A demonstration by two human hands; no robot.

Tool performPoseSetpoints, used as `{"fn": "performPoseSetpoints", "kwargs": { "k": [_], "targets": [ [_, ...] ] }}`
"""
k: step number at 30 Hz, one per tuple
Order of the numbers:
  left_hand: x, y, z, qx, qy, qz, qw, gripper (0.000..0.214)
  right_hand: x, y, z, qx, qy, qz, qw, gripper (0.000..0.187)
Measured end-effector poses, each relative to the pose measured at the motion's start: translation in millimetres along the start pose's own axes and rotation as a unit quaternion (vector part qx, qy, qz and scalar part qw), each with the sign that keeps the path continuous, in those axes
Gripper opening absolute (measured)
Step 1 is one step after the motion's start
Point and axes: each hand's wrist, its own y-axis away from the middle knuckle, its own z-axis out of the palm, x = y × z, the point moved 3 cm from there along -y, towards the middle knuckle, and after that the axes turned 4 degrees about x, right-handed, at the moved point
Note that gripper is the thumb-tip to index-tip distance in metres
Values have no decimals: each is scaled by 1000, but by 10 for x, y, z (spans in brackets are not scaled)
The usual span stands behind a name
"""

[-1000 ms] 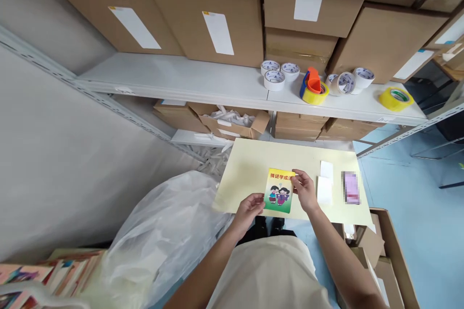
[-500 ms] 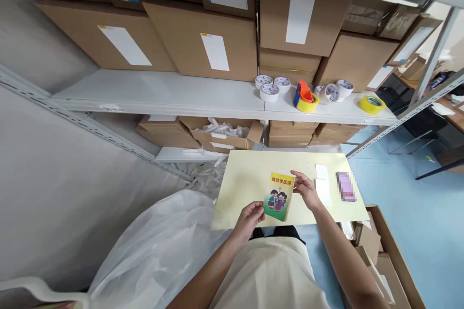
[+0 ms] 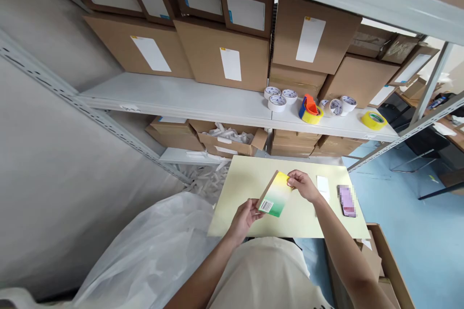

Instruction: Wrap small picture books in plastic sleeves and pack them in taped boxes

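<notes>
I hold a small booklet (image 3: 276,195) above a pale yellow tabletop (image 3: 246,178). Its yellow-to-green back cover with a barcode faces me, tilted on edge. My left hand (image 3: 243,216) pinches its lower left corner by the barcode. My right hand (image 3: 302,185) pinches its upper right corner. Both hands are closed on the booklet. White slips (image 3: 322,185) lie on the table just right of my right hand.
A pixelated purple item (image 3: 347,200) lies at the table's right. Tape rolls (image 3: 277,100), a yellow dispenser (image 3: 311,108) and a yellow roll (image 3: 373,119) sit on the white shelf (image 3: 188,99) below cardboard boxes. A large clear plastic bag (image 3: 152,256) fills the lower left; an open carton (image 3: 389,270) stands lower right.
The booklet has been flipped: its cartoon front cover faced me before, now the back with the barcode shows. My head has also tilted up, showing more shelving.
</notes>
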Motion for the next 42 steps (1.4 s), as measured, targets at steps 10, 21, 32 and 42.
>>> {"fn": "performPoseSetpoints", "kwargs": {
  "k": [10, 21, 32, 42],
  "targets": [
    [-11, -11, -115, 77, -90, 40, 992, 47, 100, 176, 107, 127, -139, 55, 981, 50],
    [-114, 77, -125, 24, -36, -11, 999, 52, 108, 394, 84, 145, -144, 41, 978, 44],
    [-223, 64, 49, 30, 55, -60, 996, 55, 53, 339, -200, 64, -10, -53, 996, 43],
    [-193, -52, 195, 12, -61, -54, 997, 69, -163, 110, -318, -78, 126, -72, 986, 36]
  ]
}}
